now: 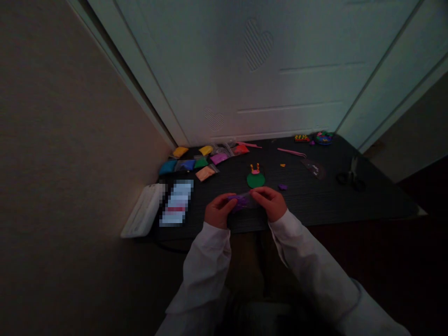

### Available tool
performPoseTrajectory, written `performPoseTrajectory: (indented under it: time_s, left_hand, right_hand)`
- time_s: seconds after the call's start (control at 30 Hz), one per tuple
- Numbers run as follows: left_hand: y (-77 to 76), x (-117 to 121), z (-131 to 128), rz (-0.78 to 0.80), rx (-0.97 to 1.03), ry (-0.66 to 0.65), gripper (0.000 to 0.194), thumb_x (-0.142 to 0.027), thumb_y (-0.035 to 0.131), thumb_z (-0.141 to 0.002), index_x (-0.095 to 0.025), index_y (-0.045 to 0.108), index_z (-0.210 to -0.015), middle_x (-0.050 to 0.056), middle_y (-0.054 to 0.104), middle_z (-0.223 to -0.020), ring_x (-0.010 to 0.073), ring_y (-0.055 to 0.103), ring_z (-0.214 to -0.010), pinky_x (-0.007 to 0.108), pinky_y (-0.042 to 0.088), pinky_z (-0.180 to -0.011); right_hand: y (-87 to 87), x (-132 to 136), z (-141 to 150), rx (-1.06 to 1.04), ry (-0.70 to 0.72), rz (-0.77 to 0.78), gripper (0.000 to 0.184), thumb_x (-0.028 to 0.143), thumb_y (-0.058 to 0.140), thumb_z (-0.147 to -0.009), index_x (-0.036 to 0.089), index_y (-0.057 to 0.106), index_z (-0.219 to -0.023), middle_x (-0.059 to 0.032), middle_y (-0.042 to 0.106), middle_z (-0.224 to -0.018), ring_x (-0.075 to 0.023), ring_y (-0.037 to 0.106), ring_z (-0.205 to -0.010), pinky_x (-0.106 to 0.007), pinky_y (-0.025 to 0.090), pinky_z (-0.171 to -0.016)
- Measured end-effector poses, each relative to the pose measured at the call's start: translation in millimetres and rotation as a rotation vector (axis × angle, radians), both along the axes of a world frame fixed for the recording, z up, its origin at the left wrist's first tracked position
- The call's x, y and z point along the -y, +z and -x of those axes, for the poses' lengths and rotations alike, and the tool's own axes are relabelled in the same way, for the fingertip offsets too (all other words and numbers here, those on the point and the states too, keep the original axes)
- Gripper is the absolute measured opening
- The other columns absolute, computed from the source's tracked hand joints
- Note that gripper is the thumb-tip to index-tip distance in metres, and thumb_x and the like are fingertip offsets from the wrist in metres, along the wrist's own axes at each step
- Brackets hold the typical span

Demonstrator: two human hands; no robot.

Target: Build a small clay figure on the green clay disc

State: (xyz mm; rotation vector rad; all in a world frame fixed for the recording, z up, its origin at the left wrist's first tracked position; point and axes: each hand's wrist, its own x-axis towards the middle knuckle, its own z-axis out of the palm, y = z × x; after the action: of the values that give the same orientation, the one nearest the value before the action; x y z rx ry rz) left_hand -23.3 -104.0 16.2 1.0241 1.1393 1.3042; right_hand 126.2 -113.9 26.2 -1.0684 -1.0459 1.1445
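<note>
Between my two hands, over the table's front edge, is a small clear plastic bag (241, 201) with purple clay in it. My left hand (220, 210) pinches the purple-filled end. At the other, see-through end, the fingers of my right hand (271, 202) are closed on the plastic. Just beyond the bag lies a flat green disc (255, 180), with a small pink piece (255, 172) bearing two orange stalks at its far edge. To the right of the disc are a purple lump (282, 187) and a tiny orange bit (283, 165).
Several coloured clay packets (201, 163) lie at the back left. A phone (177, 203) and a white power strip (143, 210) are at the left edge. Rightward are pink tweezers (292, 152), a clear wrapper (313, 168), black scissors (352, 176) and small colourful clay figures (324, 137). A white panel (224, 70) rises behind.
</note>
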Motion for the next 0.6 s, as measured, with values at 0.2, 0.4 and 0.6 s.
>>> performPoseTrajectory:
  time_s: [0.2,0.4,0.6]
  left_hand:
    - [-9.9,-2.5,-2.0,-0.020,0.028,0.051,0.027,-0.025,0.067,-0.050,-0.015,0.063,-0.075,0.001,0.062,-0.066,0.0100,0.054,-0.056,0.022,0.043,-0.054]
    - [-6.3,-1.8,-0.2,-0.025,-0.050,0.010,0.027,-0.026,0.067,-0.052,-0.015,0.062,-0.077,0.002,0.062,-0.069,0.0110,0.055,-0.060,0.023,0.044,-0.057]
    - [-2.6,-1.2,1.3,-0.003,-0.043,-0.017,0.025,-0.023,0.066,-0.052,-0.016,0.063,-0.077,0.000,0.062,-0.067,0.0100,0.054,-0.059,0.021,0.043,-0.057]
  right_hand:
    - [-0.2,-0.6,0.0,-0.046,-0.016,0.049,0.017,0.032,0.061,-0.057,0.019,0.060,-0.068,0.0012,0.061,-0.065,-0.0120,0.054,-0.060,-0.026,0.042,-0.059]
    - [-4.6,-2.4,0.4,0.005,-0.039,0.026,0.015,0.031,0.059,-0.060,0.018,0.057,-0.066,0.0027,0.056,-0.060,-0.0095,0.049,-0.055,-0.023,0.040,-0.056]
    - [-10.8,-5.3,2.2,0.053,-0.052,-0.055,0.015,0.033,0.056,-0.064,0.018,0.055,-0.069,0.0029,0.054,-0.061,-0.0095,0.049,-0.056,-0.022,0.039,-0.055]
